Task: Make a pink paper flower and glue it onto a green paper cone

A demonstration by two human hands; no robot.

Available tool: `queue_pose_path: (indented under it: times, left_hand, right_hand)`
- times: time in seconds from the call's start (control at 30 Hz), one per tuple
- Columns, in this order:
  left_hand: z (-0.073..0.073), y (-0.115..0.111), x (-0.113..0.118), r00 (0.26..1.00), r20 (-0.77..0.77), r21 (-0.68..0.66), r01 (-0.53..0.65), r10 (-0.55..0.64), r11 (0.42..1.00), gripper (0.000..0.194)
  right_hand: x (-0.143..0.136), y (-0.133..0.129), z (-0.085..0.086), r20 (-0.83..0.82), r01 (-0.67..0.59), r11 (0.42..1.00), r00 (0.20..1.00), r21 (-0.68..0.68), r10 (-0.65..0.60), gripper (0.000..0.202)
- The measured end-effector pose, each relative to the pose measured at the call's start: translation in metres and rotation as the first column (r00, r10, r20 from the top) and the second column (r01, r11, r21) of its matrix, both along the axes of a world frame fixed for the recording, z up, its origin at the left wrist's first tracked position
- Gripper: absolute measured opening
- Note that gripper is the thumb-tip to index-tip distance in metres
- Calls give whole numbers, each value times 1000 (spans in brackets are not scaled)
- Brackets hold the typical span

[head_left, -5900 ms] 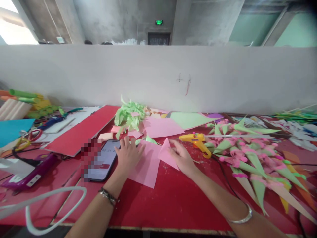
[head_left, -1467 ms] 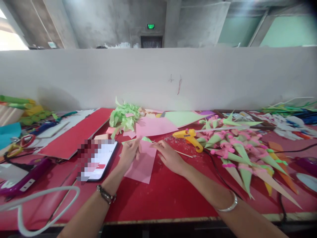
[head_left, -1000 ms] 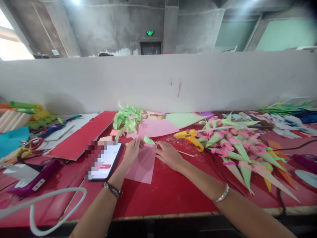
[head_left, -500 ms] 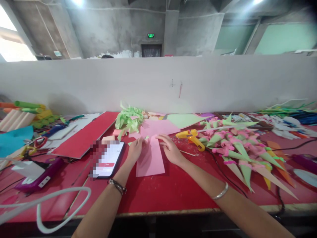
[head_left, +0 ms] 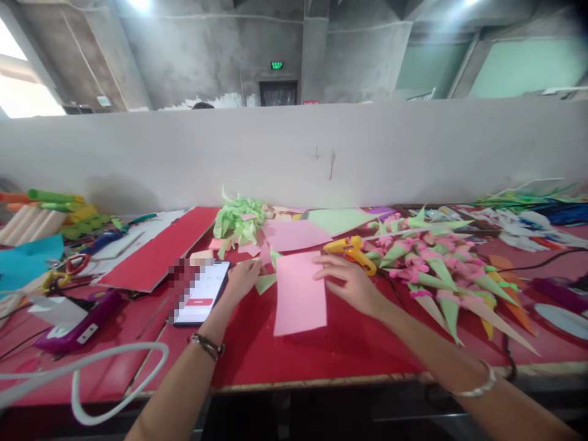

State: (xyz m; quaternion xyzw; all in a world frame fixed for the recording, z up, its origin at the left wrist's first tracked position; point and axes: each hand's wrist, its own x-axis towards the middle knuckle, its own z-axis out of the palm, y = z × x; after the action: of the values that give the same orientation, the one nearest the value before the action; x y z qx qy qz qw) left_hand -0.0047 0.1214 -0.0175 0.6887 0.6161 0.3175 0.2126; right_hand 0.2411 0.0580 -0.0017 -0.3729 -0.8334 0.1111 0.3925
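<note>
A pink paper sheet (head_left: 301, 297) lies over the red table (head_left: 257, 361) in the middle. My right hand (head_left: 346, 282) is at its upper right edge with the fingers spread, fingertips touching the paper. To the left, my left hand (head_left: 244, 278) is closed in a pinch beside a small green paper piece (head_left: 265, 283); what it holds, if anything, is too small to name. A phone (head_left: 199, 297) lies by my left wrist. Just behind my right hand rests a yellow glue gun (head_left: 351, 248).
Many paper cones (head_left: 436, 263) with pink tops are heaped at the right. Green crumpled strips (head_left: 241, 220) lie at the back. A red board (head_left: 160, 251), scissors (head_left: 76, 264) and a purple power strip (head_left: 82, 324) are at the left; a white cable (head_left: 119, 349) loops in front.
The pink sheet has moved right and slightly toward me. My right hand has moved right with it and spread its fingers; my left hand has shifted left, away from the sheet.
</note>
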Motion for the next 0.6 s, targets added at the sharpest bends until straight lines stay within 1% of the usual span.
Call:
queue_pose_path:
  times: [0.1,0.13,0.17,0.2,0.23,0.27,0.33,0.37,0.4,0.43,0.5,0.53,0.6]
  left_hand:
    - [1,-13,-8,992,-127,83,-19,30,996,23]
    - [2,-18,-9,983,-176,135,-29,53,990,22]
    - [3,-24,-10,970,-236,194,-17,63,981,24]
    - [5,-30,-9,951,-305,247,32,47,968,29]
    - [7,-36,-9,925,-379,280,119,-4,953,33]
    - [9,-42,-7,887,-453,281,239,-91,930,37]
    - [12,-54,-4,774,-540,181,490,-331,853,47]
    - [13,-59,-2,706,-557,108,584,-438,804,54]
    - [13,-63,0,645,-564,41,645,-515,763,61]
    - [13,-67,1,596,-564,-22,680,-571,732,68]
    - [10,-71,4,539,-552,-128,699,-636,703,77]
    - [8,-72,5,529,-544,-167,692,-651,702,79]
    - [3,-75,8,543,-532,-203,664,-650,720,78]
  right_hand:
    - [15,-18,-9,51,20,993,999,-114,-14,20]
    - [19,-23,-13,79,20,989,997,-146,-9,20]
    - [22,-27,-16,103,23,985,995,-172,-5,20]
    - [23,-30,-19,130,21,980,991,-199,5,21]
    - [25,-32,-21,159,15,974,987,-227,22,21]
    - [25,-34,-22,189,6,966,981,-257,45,23]
    - [24,-38,-20,252,-7,954,964,-300,86,29]
    - [23,-39,-18,286,-7,954,953,-300,97,32]
    - [21,-41,-16,320,0,958,942,-286,96,33]
    - [20,-42,-13,351,10,966,932,-259,84,32]
    - [17,-45,-10,398,16,978,915,-209,70,28]
    - [16,-46,-9,410,6,980,909,-198,77,25]
    - [15,-47,-9,409,-43,977,903,-209,127,21]
